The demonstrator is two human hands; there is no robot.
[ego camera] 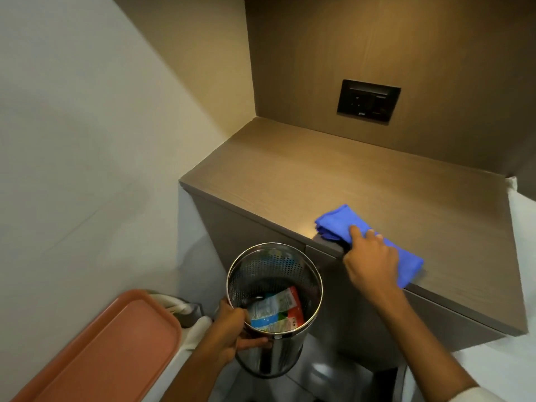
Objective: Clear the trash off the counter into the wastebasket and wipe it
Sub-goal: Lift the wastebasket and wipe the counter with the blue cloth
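A perforated steel wastebasket point(272, 265) hangs in the air below the counter's front edge, gripped at its near rim by my left hand point(232, 332). Inside it lies a crumpled wrapper point(275, 311) printed in red, white and blue. The wooden counter point(333, 175) runs back to the wall. A folded blue cloth point(336, 220) rests at its front edge, and my right hand point(372, 262) lies flat on top of the cloth, fingers pressing down. No loose trash shows on the counter top.
A black socket plate point(368, 101) is set in the back wall above the counter. An orange tray point(116, 346) sits at the lower left, with white cloth point(197, 329) beside it. White fabric point(522, 216) borders the counter's right side.
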